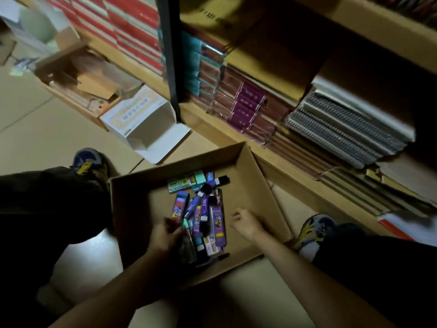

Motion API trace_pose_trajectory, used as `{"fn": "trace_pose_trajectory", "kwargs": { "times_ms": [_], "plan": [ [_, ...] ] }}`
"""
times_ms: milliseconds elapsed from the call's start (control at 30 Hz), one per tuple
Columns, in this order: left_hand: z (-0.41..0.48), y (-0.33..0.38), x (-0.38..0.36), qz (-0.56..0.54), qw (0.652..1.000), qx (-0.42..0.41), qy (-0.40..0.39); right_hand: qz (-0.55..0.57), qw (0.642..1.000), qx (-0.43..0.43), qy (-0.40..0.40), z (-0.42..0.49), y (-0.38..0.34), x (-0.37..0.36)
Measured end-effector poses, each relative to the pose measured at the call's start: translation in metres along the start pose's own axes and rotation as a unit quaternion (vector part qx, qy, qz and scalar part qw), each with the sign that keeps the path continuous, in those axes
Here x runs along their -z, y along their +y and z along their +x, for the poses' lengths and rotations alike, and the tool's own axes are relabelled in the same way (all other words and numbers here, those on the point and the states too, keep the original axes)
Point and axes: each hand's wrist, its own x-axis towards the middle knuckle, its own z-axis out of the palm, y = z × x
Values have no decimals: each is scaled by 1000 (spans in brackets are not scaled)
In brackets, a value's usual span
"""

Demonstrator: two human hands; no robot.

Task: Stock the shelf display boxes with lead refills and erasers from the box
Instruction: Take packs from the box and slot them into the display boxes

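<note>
Across the upper right of the frame, wooden shelves (pixel 236 140) crammed with stacked notebooks, spiral-bound ones (pixel 343 129) at the right. Below and to the left, pale tiled floor (pixel 35 129). On it at lower centre, just beside the bottom shelf, an open cardboard box (pixel 257 176). Left of centre, an opened white carton (pixel 146 124) lying on its side, flaps out. Inside the cardboard box, towards its left half, a loose heap of refill packs (pixel 205 209), mostly purple and black with some teal. At the heap's lower end, left hand (pixel 165 235) with fingers curled round a few of the packs. To the right of the heap, near the box's right wall, right hand (pixel 246 223) curled into a loose fist, nothing seen in it.
</note>
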Motion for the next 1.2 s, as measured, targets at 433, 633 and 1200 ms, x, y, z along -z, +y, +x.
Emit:
{"fn": "trace_pose_trajectory", "kwargs": {
  "times_ms": [433, 633, 1200],
  "plan": [
    [53, -1, -18, -26, 998, 3, 53, 202, 963, -89, 156, 51, -11, -71],
    [49, -1, -17, 64, 997, -31, 23, 263, 952, -126, 92, 49, -2, -68],
    [-27, 71, -32, -251, 960, -24, -119, 384, 919, 90, 9, -39, -61, 27]
  ]
}}
